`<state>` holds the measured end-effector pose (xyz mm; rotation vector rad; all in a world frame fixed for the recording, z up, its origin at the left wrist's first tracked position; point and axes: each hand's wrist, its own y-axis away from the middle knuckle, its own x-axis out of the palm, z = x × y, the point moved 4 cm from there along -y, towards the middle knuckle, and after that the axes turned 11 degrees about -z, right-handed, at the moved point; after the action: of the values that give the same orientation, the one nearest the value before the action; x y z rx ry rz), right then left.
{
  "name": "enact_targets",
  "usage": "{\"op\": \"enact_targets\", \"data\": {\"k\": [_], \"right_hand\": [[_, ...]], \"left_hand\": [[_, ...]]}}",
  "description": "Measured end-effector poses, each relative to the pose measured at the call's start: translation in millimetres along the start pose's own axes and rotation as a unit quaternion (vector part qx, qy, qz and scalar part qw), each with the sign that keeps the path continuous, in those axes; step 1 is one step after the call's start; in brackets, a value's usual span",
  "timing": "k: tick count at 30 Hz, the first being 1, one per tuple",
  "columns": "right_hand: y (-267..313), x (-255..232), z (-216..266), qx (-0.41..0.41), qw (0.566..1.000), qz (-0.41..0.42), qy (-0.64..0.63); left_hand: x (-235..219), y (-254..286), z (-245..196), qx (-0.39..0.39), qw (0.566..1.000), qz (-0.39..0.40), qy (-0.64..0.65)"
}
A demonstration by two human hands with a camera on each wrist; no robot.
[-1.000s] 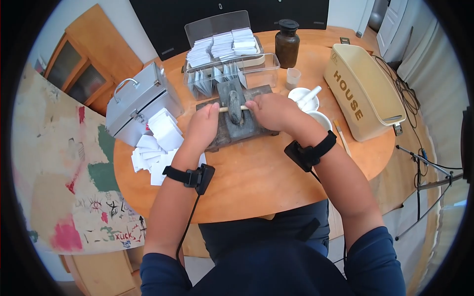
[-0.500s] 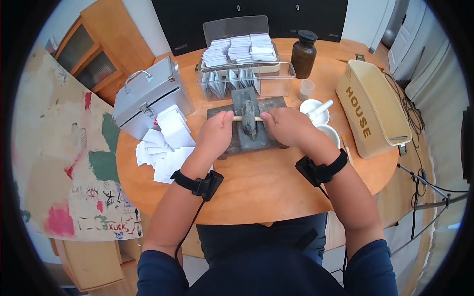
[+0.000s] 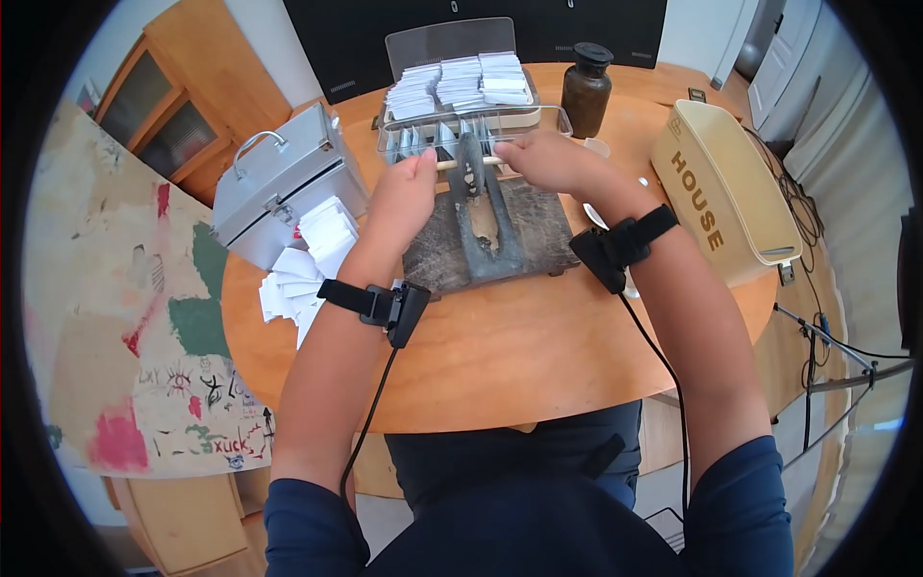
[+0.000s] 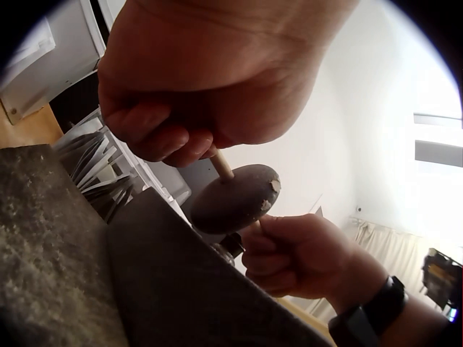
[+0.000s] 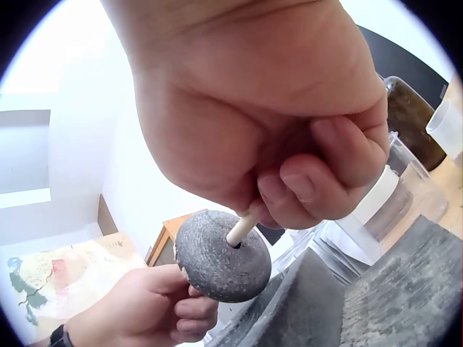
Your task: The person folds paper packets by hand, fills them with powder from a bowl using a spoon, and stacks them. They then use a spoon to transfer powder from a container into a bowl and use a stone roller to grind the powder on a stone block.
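Observation:
A dark disc-shaped grinding wheel [image 3: 469,163] stands on edge at the far end of a narrow boat-shaped trough [image 3: 498,265]. Tan material [image 3: 482,229] shows inside the trough's near part. My left hand [image 3: 408,195] grips the left end of the wheel's pale wooden handle [image 3: 448,165], fingers curled around it. On the other side, my right hand [image 3: 550,159] grips the right end. Both wrist views show the handle passing through the wheel's centre, with the wheel [image 5: 221,266] between my fists. The trough sits on a dark slab base [image 3: 548,226].
Left of the base stand a silver metal case [image 3: 274,188] and loose white papers [image 3: 325,236]. Behind are clear boxes [image 3: 553,119] of paper packets. A brown jar [image 3: 586,93] and a cream HOUSE bin [image 3: 716,144] stand to the right. My right forearm partly hides white dishes.
Both hands have pushed the wheel forward, away from my body, to the trough's far end. The trough's near hollow now shows. The head view has shifted a little.

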<state>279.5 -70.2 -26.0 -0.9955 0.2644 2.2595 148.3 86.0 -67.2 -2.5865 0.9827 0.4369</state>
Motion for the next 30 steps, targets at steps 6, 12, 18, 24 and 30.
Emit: {"op": "enact_targets", "data": {"k": [6,12,18,24,30], "right_hand": [[-10.3,9.7,-16.6,0.025,0.999,0.029,0.022],[-19.4,17.9,-21.1,-0.001,0.999,0.022,0.046],[-0.4,18.0,-5.5,-0.066,0.985,0.011,0.157],[-5.3,20.5,-13.8,-0.037,0.992,-0.006,0.117],[38.3,21.5,-2.1,-0.073,0.984,0.036,0.158]], "left_hand": [[5.5,-1.9,15.1,-0.030,0.998,-0.003,-0.062],[8.8,-6.0,27.5,-0.032,0.999,-0.013,-0.039],[-3.2,-0.5,41.1,0.009,0.988,0.019,-0.156],[3.6,7.7,21.2,0.014,0.993,-0.001,-0.113],[-2.8,40.4,27.7,0.031,0.995,0.044,-0.085]]}}
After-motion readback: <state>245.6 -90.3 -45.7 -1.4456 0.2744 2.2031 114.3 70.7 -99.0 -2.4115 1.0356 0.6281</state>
